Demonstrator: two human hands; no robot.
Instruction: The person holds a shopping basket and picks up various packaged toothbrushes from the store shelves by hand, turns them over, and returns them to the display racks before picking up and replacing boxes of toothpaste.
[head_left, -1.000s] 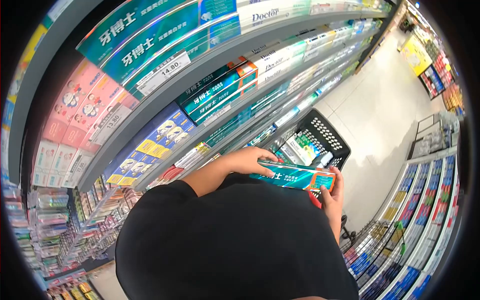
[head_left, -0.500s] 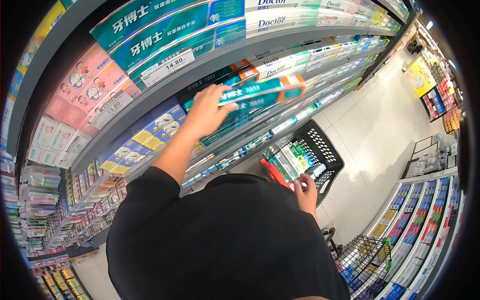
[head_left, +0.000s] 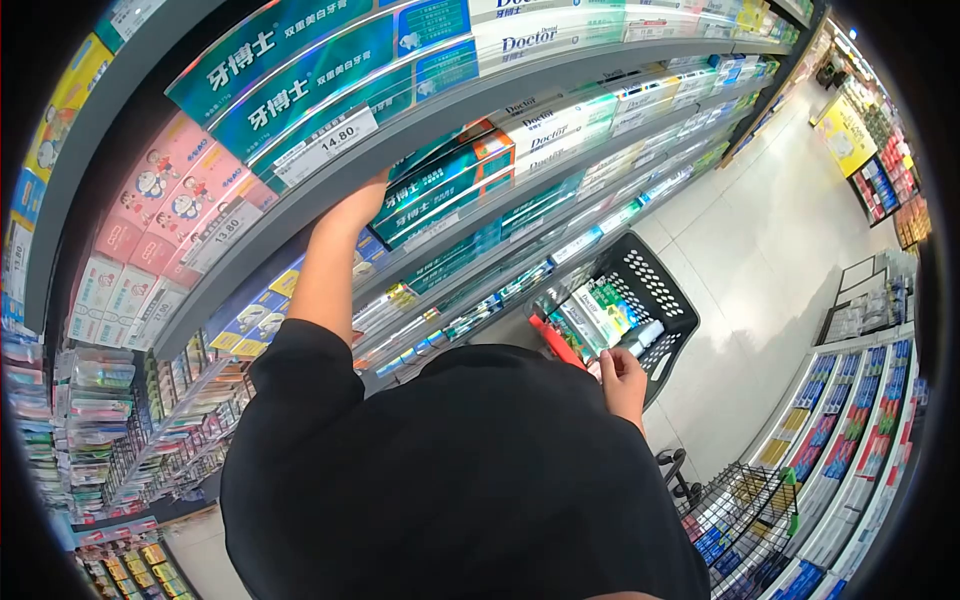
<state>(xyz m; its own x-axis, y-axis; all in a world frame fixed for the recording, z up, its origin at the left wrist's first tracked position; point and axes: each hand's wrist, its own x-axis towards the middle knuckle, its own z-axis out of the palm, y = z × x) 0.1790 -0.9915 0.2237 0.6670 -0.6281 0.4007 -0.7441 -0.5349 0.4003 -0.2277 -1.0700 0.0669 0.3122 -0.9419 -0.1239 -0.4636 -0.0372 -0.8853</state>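
My left hand [head_left: 362, 205] reaches in under the upper shelf's edge, at the left end of a stack of green toothpaste boxes [head_left: 450, 190] with orange ends. Its fingers are hidden behind the shelf lip and the boxes, so their grip does not show. Down at the right, my right hand [head_left: 624, 378] is by the near edge of a black shopping cart basket [head_left: 676, 295], fingers curled together; what they hold, if anything, I cannot make out. Inside the basket lie a white Doctor toothpaste box [head_left: 592, 318], green packages and a pale bottle [head_left: 645, 335]. A red bar [head_left: 556, 340] crosses its near side.
Larger green toothpaste boxes [head_left: 330, 80] fill the shelf above, over a 14.80 price tag [head_left: 328, 145]. Pink boxes [head_left: 180, 190] stand to the left. Across the tiled aisle [head_left: 740, 260] are another shelf of boxes [head_left: 840, 430] and a wire basket [head_left: 740, 510].
My left hand has moved back and left into the shelf, and the green toothpaste box it held out is now level with the stack. My right hand stays by the cart.
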